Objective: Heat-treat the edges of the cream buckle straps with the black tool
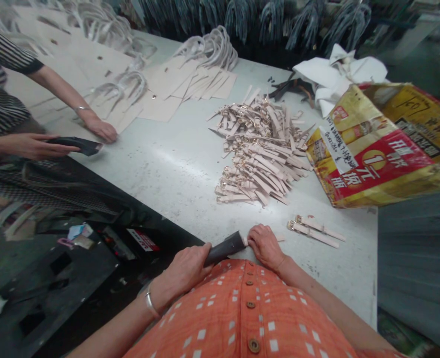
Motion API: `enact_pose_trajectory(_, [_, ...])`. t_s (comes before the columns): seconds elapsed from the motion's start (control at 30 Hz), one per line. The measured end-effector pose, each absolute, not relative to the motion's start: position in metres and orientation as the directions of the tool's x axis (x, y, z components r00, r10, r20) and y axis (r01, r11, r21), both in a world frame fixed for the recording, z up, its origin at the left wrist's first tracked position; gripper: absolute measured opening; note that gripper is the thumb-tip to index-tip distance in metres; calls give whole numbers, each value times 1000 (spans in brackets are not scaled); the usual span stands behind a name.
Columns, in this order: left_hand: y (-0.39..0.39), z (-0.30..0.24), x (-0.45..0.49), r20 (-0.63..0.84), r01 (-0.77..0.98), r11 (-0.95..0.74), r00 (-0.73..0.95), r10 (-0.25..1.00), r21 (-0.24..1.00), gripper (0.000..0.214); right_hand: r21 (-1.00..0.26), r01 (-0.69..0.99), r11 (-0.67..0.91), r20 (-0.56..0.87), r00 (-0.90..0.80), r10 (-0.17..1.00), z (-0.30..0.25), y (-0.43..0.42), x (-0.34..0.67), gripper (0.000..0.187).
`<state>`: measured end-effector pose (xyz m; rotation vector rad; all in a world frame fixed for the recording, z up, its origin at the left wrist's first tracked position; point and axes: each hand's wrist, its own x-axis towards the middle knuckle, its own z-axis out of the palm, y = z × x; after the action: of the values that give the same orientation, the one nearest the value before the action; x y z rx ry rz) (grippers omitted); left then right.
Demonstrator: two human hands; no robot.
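Note:
My left hand (pixel 188 263) is closed round a black, sleeve-like hand tool (pixel 225 248), held close to the front edge of the table. At the tool's far end my right hand (pixel 267 243) pinches a small beige buckle strap (pixel 280 238), mostly hidden by the fingers. Two finished-looking buckle straps (pixel 315 233) lie side by side to the right of that hand. Beyond both hands spreads a heap of similar beige straps (pixel 261 169) with gold-coloured buckles.
A co-worker's hand (pixel 41 146) at the left holds a similar black tool (pixel 80 145). Beige panels (pixel 160 107) with looped handles (pixel 220 47) cover the table's far left. A yellow and red carton (pixel 377 154) stands at right, near white wrapping (pixel 367 69) and a dark tool (pixel 290 88).

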<state>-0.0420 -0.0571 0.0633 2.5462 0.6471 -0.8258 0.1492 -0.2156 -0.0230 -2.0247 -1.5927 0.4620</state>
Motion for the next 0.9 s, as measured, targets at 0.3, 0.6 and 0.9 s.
enact_pose_trajectory(0.3, [-56, 59, -46, -596, 524, -815, 746, 298, 248, 26, -915, 329, -232, -32, 514, 857, -23, -214, 152, 20])
enact_pose_trajectory(0.6, [-56, 56, -49, -588, 495, -836, 758, 281, 238, 29, -759, 632, -154, 229, 481, 846, -42, -243, 162, 34])
enact_pose_trajectory(0.9, [-63, 69, -36, -590, 502, -834, 754, 290, 232, 27, -678, 731, -78, 233, 315, 920, -43, -251, 162, 26])
